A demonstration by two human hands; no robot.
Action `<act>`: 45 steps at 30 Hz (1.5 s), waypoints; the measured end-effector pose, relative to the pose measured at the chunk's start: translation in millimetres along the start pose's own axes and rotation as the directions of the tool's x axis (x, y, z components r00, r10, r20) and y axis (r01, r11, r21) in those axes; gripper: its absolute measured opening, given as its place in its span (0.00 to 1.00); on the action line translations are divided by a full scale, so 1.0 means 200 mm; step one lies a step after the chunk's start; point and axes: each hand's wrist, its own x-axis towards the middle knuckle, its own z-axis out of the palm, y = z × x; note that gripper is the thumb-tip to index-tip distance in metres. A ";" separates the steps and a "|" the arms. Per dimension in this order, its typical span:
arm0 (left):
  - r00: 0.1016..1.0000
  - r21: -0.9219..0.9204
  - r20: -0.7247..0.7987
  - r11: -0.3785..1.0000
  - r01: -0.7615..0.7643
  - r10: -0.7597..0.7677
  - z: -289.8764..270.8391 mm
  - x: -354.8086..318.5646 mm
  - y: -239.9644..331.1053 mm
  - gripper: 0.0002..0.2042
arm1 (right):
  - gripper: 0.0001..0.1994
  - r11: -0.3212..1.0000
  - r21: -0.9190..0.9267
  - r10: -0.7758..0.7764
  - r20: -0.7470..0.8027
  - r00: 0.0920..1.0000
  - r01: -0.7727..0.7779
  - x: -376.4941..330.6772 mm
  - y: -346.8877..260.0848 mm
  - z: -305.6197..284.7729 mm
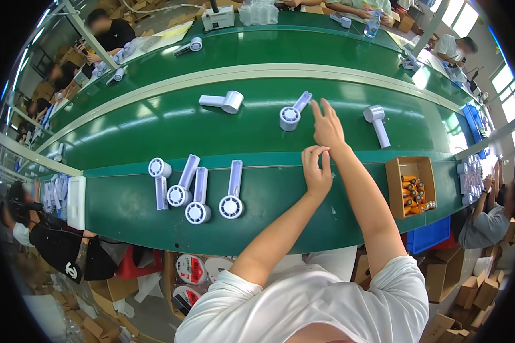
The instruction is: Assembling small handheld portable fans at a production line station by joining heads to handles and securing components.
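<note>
My right hand [328, 127] reaches over the green conveyor belt [257, 137], fingers stretched and spread, with nothing in it. Just left of its fingertips lies a white handheld fan [290, 118], its round slotted head nearer me and its handle pointing away. Close to my right wrist is my left hand [317, 176], loosely bent, thumb apart from the fingers and nothing visible in it. Whether it touches the wrist I cannot tell. Several similar fans stand or lie on the near table at left, among them one fan [232, 203] nearest my left forearm.
On the belt lie another fan [229, 102] at left and a fan [376, 117] at right. A cardboard box [393, 188] of orange cylindrical cells sits on the table at right, above a blue bin [428, 234]. Other people work around the line.
</note>
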 end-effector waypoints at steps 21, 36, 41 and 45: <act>0.994 0.941 0.103 0.325 -0.090 -0.023 -0.23 1.00 -0.42 0.30 | 0.15 0.831 0.372 0.470 -0.073 0.880 -0.413 -0.94 0.24 -0.37; 0.507 0.184 0.861 0.958 -0.219 -0.049 -0.43 0.77 0.04 0.39 | 0.15 0.754 0.450 0.606 -0.192 0.772 -0.479 -1.36 0.23 -0.34; 0.124 0.094 0.991 0.937 -0.336 -0.055 -0.53 0.55 0.18 0.25 | 0.15 0.734 0.517 0.597 -0.185 0.780 -0.439 -1.28 0.18 -0.32; 0.031 0.054 0.999 0.846 -0.530 -0.044 -0.59 0.42 0.22 0.21 | 0.16 0.777 0.505 0.530 -0.204 0.823 -0.375 -1.29 0.13 -0.29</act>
